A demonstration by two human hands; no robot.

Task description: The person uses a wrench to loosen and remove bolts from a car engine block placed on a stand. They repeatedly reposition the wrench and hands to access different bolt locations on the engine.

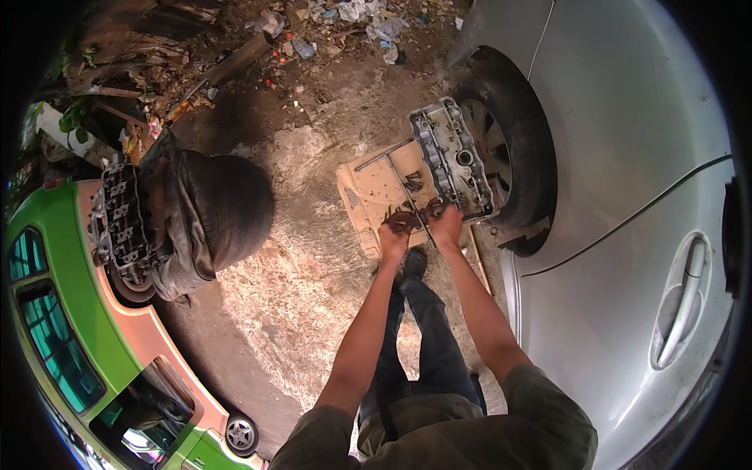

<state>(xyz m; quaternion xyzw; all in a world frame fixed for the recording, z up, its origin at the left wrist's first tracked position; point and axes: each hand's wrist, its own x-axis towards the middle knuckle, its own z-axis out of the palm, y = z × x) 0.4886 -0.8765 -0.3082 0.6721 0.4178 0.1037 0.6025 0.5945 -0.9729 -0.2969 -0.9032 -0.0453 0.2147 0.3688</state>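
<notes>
My left hand is closed at the lower part of a flattened cardboard sheet, around something small and dark that I cannot make out. My right hand is closed just beside it, near the lower left corner of a greasy metal engine cover; what it grips is too small and dark to name. A long thin metal bar runs down between my hands, crossed near its top by a shorter bar. Some small dark metal pieces lie on the cardboard.
A silver car with its wheel borders the right. At left, a cylinder head rests by a dark covered tire stack, beside a green-and-pink vehicle. Litter and boards lie at the back.
</notes>
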